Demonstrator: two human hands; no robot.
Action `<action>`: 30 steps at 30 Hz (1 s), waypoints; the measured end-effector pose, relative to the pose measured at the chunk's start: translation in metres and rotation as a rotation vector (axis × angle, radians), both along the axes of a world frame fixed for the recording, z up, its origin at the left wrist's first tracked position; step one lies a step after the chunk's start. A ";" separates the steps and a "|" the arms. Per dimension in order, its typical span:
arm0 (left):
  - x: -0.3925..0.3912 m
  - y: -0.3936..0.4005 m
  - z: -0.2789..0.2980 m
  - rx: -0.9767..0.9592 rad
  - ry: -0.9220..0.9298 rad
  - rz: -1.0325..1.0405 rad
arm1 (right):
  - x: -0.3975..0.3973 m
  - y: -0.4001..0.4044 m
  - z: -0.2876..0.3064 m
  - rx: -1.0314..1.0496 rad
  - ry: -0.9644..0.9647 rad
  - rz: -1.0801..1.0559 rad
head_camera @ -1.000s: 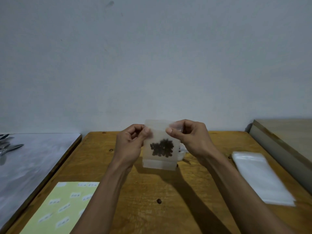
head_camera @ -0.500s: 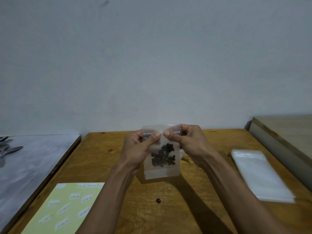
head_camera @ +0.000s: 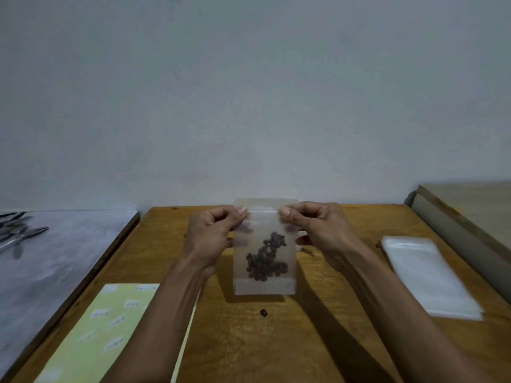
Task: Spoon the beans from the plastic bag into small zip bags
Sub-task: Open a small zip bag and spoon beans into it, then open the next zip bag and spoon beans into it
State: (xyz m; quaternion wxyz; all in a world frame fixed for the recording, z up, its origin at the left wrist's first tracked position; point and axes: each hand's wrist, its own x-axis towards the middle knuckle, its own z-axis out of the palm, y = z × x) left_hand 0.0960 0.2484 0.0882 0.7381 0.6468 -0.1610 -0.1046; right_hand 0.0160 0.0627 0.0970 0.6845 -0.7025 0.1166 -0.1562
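Observation:
I hold a small clear zip bag upright above the wooden table, with dark beans heaped in its lower half. My left hand pinches the left end of the zip strip. My right hand pinches the right end. Both thumbs press on the front of the strip. One loose bean lies on the table just below the bag. The big plastic bag of beans and the spoon are not in view.
A stack of empty clear zip bags lies at the right. A yellow sheet of white labels lies at the lower left. Metal utensils rest on a grey surface far left. A raised wooden board borders the right.
My two thumbs, together at the middle of the zip strip half a second ago, have slid apart to its ends. The bag hangs a little lower and straighter.

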 end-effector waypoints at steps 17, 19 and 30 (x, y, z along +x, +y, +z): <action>0.001 0.097 -0.070 0.960 -0.160 0.087 | -0.005 0.094 -0.080 -0.865 0.341 0.000; 0.006 0.095 -0.074 1.034 -0.187 0.104 | -0.003 0.097 -0.082 -1.029 0.347 -0.021; -0.004 0.065 -0.061 0.913 -0.316 0.187 | -0.004 0.089 -0.081 -0.981 0.312 -0.055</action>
